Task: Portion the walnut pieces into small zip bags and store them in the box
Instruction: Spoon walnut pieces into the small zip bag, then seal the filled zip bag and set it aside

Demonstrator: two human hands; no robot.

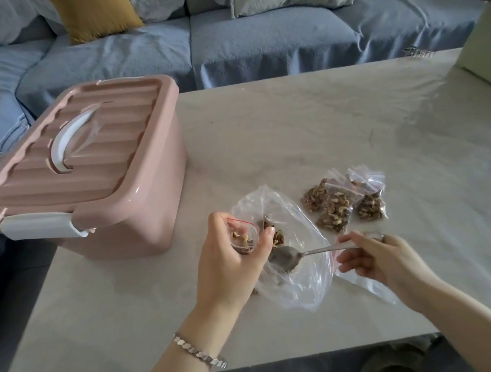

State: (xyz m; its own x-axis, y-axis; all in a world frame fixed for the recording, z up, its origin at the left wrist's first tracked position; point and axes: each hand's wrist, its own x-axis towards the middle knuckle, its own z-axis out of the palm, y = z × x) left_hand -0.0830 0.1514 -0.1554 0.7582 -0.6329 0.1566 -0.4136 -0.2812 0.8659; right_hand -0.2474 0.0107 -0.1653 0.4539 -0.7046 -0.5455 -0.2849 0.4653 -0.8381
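Walnut pieces [277, 236] lie in a small heap inside the large clear bag [302, 285]. It sits open and slack on the table [322, 124] in the head view, and every place below is given from that bag.

Over its left edge, your left hand [233, 256] grips the small zip bag [243, 235], fingers and thumb curled round it. That seems meant to keep the red-lined mouth spread and turned toward the heap. A few pieces already show through its side. Holding it low over the large bag means any spill should fall back in with the rest.

At the right edge, your right hand [374, 259] pinches the handle of the spoon [287, 258]. The bowl reaches into the large bag, just on your side of the heap. It looks to carry little or nothing, so the next scoop has to come from the few pieces left.

Beyond the large bag and to its right, the filled zip bags [339, 203] lie overlapping in a cluster, parked out of the spoon's path.

To the left of the large bag and a little beyond it stands the pink box [87, 177]. Its lid is on and its white latch [41, 225] is down, so you will need to open it before anything is stored.
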